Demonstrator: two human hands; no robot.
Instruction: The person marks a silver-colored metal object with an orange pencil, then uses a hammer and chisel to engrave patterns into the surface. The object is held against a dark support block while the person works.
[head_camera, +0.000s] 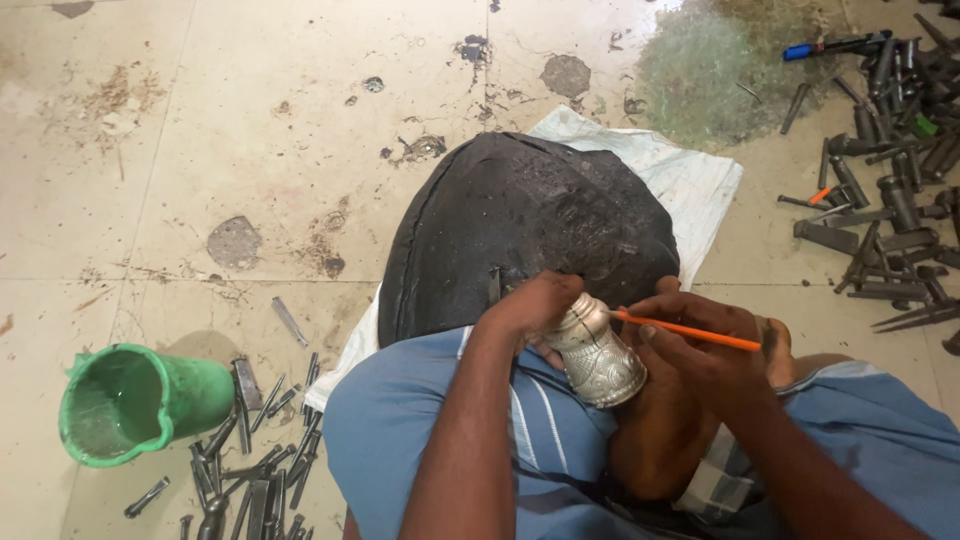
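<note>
The left hand (530, 305) is wrapped around the narrow upper end of a small silver vessel (598, 352), its fingers closed firmly on the metal. The vessel is patterned all over and flares toward its lower end, which points down at the person's lap; it is tilted, resting against the knee in blue cloth. The right hand (712, 340) pinches an orange pencil (686, 330) between thumb and fingers, closed on it in a writing grip. The pencil's tip meets the vessel near its neck, just beside the left hand's knuckles, though whether it actually touches the surface is hard to make out from this angle.

Right behind both hands sits a large black dome-shaped lump (525, 225), rough and dull, lying on a white woven sack (690, 175) spread on the tiled floor (200, 150). The vessel is at the near edge of that lump, between it and the person's body.

Near the left edge of the floor a green plastic cup (140, 400) lies on its side, mouth open toward the camera. Beside it, a scatter of small steel punches (255, 470) spreads toward the bottom edge. At the far right corner more dark metal tools (890, 180) are heaped, with a blue pen (835, 46) at their upper end.
</note>
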